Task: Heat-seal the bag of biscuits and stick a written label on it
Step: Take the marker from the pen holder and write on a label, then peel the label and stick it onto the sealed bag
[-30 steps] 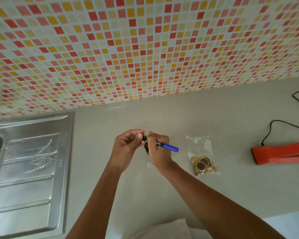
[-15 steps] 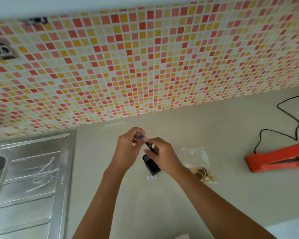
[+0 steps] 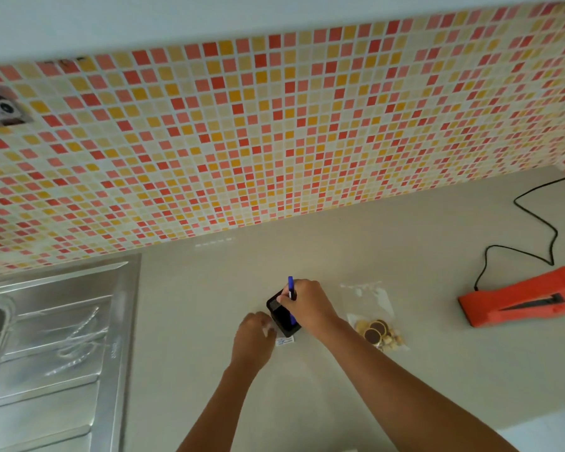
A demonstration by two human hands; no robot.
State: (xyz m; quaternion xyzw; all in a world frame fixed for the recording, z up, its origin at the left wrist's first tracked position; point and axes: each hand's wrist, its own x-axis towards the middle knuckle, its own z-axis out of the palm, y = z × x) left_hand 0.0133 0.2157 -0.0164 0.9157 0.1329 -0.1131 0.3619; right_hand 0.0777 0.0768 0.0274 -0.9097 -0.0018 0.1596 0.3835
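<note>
J: Left hand is dropping from blue marker pen to small white paper label; finger state unclear, blurred. Right hand is pinching pen over black square holder.
M: Clear plastic biscuit bag is lying centre-right. Grabbing now is risking smudged ink.

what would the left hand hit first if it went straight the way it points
Probably the small label just ahead of the left hand, or the black pen holder beside it; blur leaves depth unclear.
</note>
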